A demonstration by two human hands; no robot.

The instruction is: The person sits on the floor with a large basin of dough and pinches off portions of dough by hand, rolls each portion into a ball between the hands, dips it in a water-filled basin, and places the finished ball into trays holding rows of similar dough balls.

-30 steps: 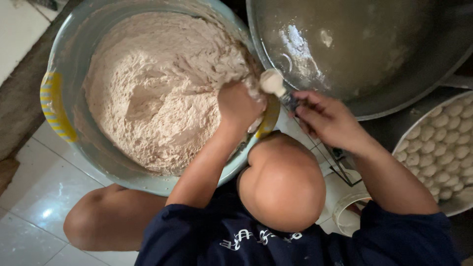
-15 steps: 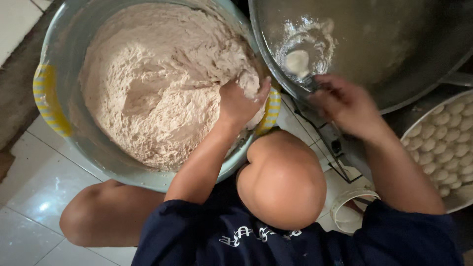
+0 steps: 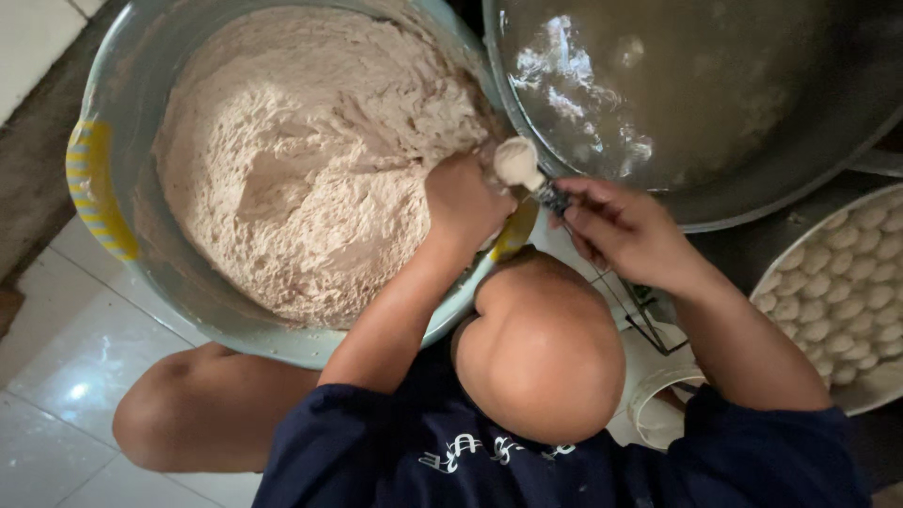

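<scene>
A big grey bowl (image 3: 113,103) with yellow patches on its rim holds a heap of pale brown, thick dough (image 3: 310,179). My left hand (image 3: 463,202) rests closed in the dough at the bowl's right edge. It seems to squeeze some dough, though its fingers are hidden. Just right of it my right hand (image 3: 625,230) pinches the handle of a small spoon (image 3: 519,162). The spoon carries a pale lump of dough and touches the top of my left hand.
A wide dark pan (image 3: 715,94) with shiny liquid fills the upper right. A round tray (image 3: 851,400) with several pale dough balls lies at the right edge. A white tub (image 3: 658,404) and a wire rack sit below my right arm. White floor tiles lie at the lower left.
Half a second ago the spoon was out over the dark pan, where a pale lump lay in the liquid. It has swung back to my left hand with fresh dough on it.
</scene>
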